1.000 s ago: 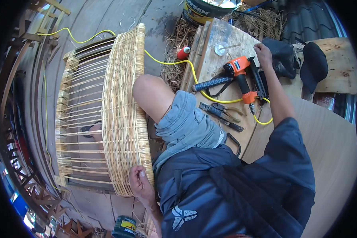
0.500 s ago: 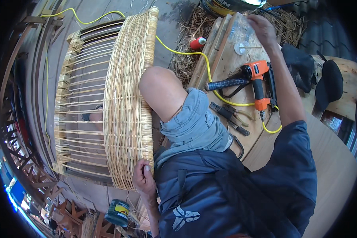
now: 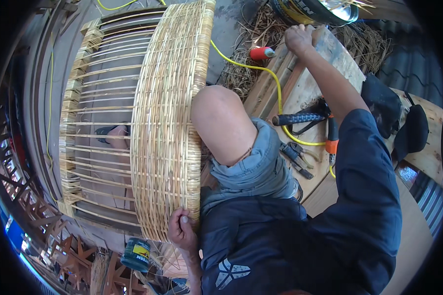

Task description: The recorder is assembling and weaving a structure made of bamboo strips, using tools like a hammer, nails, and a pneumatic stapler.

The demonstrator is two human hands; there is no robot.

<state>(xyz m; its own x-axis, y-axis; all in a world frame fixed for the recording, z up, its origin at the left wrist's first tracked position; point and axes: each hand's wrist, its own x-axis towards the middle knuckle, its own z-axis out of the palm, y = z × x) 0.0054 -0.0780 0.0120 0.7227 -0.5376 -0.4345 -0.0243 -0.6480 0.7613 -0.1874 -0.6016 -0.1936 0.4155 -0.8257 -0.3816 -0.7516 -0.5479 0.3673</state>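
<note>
A woven rattan panel (image 3: 170,123) with bare spokes (image 3: 108,92) on its left part leans against my bent knee. My left hand (image 3: 182,230) is closed at the near end of its weave, fingers curled over the edge beside the rim. Stretched far out, my right hand (image 3: 299,40) is closed above the far end of the wooden boards (image 3: 316,66), near a dark bucket (image 3: 300,14). Whatever its fingers hold, if anything, cannot be made out. Under my right arm lies an orange and black nail gun (image 3: 331,132), partly hidden.
Pliers (image 3: 296,156) lie on the boards beside a yellow air hose (image 3: 279,93). A red bottle (image 3: 262,53) rests near fibre scraps (image 3: 238,78). A green can (image 3: 137,254) stands at the lower left. Dark caps (image 3: 412,125) lie at the right.
My right hand has moved left along the boards' far end toward the bucket, and my arm now covers much of the nail gun. My left hand stays at the panel's edge. The view has shifted.
</note>
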